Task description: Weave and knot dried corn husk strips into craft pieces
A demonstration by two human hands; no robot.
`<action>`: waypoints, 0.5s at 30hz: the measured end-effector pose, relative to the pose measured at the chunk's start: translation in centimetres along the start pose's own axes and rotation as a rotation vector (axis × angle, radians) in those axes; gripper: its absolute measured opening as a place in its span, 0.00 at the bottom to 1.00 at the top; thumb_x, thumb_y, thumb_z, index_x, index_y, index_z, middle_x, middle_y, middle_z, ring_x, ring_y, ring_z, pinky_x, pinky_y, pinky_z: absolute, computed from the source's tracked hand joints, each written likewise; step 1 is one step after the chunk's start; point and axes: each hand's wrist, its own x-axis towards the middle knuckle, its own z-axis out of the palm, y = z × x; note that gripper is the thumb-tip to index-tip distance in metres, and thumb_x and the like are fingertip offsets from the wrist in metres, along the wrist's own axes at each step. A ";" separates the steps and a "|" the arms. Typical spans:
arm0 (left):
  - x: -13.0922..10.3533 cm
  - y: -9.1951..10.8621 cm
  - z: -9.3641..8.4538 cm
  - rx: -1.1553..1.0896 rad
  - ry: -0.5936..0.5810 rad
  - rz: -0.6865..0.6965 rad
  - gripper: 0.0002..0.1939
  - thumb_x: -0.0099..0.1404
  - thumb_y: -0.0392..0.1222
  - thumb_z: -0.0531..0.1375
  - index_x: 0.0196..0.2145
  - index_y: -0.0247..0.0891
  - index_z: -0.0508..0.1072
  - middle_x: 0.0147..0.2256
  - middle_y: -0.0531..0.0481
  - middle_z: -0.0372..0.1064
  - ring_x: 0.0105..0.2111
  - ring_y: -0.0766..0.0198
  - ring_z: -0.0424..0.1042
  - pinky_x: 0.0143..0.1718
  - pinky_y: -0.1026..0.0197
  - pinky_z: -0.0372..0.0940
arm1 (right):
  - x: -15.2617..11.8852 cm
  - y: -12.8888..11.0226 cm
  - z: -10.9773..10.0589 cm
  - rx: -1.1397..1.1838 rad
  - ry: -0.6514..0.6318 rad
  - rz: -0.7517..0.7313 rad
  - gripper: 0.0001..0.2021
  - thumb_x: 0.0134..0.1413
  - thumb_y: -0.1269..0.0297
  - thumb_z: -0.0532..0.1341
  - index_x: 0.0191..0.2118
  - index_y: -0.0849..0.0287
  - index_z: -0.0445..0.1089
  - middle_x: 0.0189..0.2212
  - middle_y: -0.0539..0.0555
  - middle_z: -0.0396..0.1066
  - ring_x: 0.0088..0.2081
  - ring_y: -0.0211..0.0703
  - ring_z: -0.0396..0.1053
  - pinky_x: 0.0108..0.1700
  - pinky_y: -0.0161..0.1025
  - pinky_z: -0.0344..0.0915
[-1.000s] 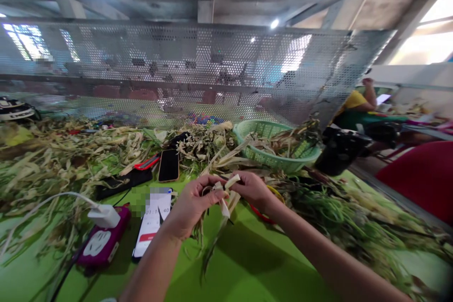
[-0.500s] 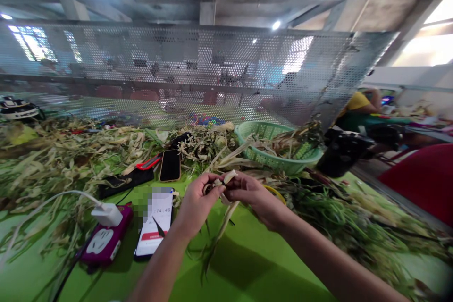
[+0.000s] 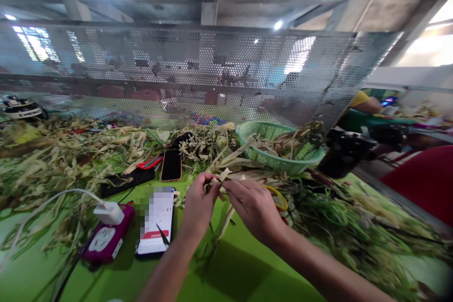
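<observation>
In the head view my left hand (image 3: pixel 198 205) is closed, pinching a pale dried corn husk (image 3: pixel 225 174) between thumb and fingers. My right hand (image 3: pixel 253 205) meets it from the other side, fingertips pressed together on the same husk. The husk looks folded or curled where the fingers meet, and part of it is hidden by them. A long thin strip (image 3: pixel 222 229) hangs below toward the green tabletop (image 3: pixel 244 273). Just behind my right hand lies a yellow ring (image 3: pixel 281 198), partly covered.
Left of my hands lie a lit phone (image 3: pixel 155 226), a dark phone (image 3: pixel 171 166), a red-handled tool (image 3: pixel 150 163) and a purple power strip (image 3: pixel 106 245). Husk heaps (image 3: pixel 88 146) spread left, dyed green strands (image 3: pixel 329 217) right. Behind stand a green basket (image 3: pixel 249 148) and a perforated metal partition (image 3: pixel 198 66).
My right hand has turned over the husk, its back now facing up and its fingers reaching toward the left hand. My left hand still pinches the husk, nearly in place.
</observation>
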 end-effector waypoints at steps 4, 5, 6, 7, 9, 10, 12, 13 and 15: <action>-0.1 -0.4 0.1 0.139 0.020 0.042 0.08 0.62 0.42 0.57 0.37 0.37 0.70 0.31 0.50 0.70 0.29 0.63 0.68 0.31 0.63 0.61 | 0.0 -0.3 0.0 0.033 -0.027 0.056 0.10 0.57 0.73 0.54 0.35 0.58 0.73 0.27 0.53 0.74 0.29 0.41 0.69 0.33 0.34 0.56; -0.2 -0.4 0.1 0.195 0.038 0.075 0.07 0.63 0.42 0.56 0.38 0.37 0.70 0.31 0.49 0.70 0.29 0.63 0.68 0.32 0.62 0.62 | 0.0 -0.2 0.1 0.068 -0.040 0.093 0.10 0.57 0.72 0.54 0.34 0.58 0.73 0.26 0.52 0.73 0.29 0.41 0.69 0.32 0.34 0.56; -0.3 -0.5 0.1 0.262 0.065 0.128 0.07 0.64 0.40 0.55 0.38 0.37 0.70 0.32 0.48 0.71 0.30 0.61 0.69 0.33 0.61 0.62 | 0.1 -0.1 0.2 0.116 -0.054 0.133 0.10 0.57 0.72 0.54 0.34 0.57 0.73 0.27 0.52 0.74 0.29 0.41 0.70 0.32 0.34 0.57; -0.4 -0.6 0.2 0.332 0.094 0.198 0.06 0.64 0.38 0.54 0.38 0.37 0.69 0.34 0.47 0.71 0.33 0.60 0.69 0.35 0.60 0.62 | 0.2 0.0 0.3 0.176 -0.066 0.175 0.09 0.57 0.71 0.54 0.35 0.57 0.73 0.28 0.52 0.74 0.30 0.41 0.70 0.32 0.34 0.57; -0.7 -0.6 0.3 0.450 0.137 0.358 0.08 0.64 0.34 0.53 0.39 0.38 0.69 0.37 0.45 0.70 0.38 0.58 0.69 0.40 0.57 0.63 | 0.4 0.3 0.5 0.322 -0.069 0.256 0.08 0.56 0.68 0.56 0.37 0.56 0.73 0.29 0.51 0.74 0.31 0.43 0.70 0.32 0.34 0.59; -0.9 -0.6 0.4 0.490 0.144 0.424 0.09 0.65 0.32 0.52 0.40 0.38 0.69 0.38 0.45 0.69 0.40 0.58 0.69 0.41 0.57 0.63 | 0.4 0.5 0.6 0.398 -0.062 0.290 0.08 0.56 0.66 0.57 0.38 0.55 0.73 0.28 0.51 0.74 0.30 0.43 0.69 0.32 0.35 0.59; -1.2 -0.7 0.8 0.542 0.147 0.507 0.11 0.66 0.30 0.50 0.42 0.38 0.69 0.40 0.43 0.68 0.42 0.58 0.68 0.43 0.55 0.64 | 0.5 0.8 0.7 0.521 -0.045 0.342 0.09 0.55 0.62 0.58 0.38 0.55 0.74 0.25 0.50 0.71 0.29 0.43 0.67 0.30 0.35 0.59; -1.4 -0.8 1.0 0.559 0.144 0.533 0.12 0.66 0.30 0.50 0.44 0.38 0.68 0.41 0.42 0.68 0.43 0.57 0.68 0.44 0.54 0.64 | 0.6 1.0 0.7 0.557 -0.040 0.364 0.09 0.55 0.60 0.59 0.38 0.55 0.74 0.24 0.50 0.70 0.27 0.43 0.65 0.29 0.35 0.58; -1.7 -1.0 1.5 0.588 0.123 0.573 0.15 0.65 0.29 0.50 0.48 0.37 0.66 0.44 0.40 0.67 0.47 0.55 0.67 0.46 0.52 0.65 | 0.6 1.2 0.5 0.580 -0.040 0.408 0.10 0.54 0.57 0.60 0.36 0.57 0.74 0.20 0.49 0.65 0.24 0.40 0.61 0.26 0.34 0.55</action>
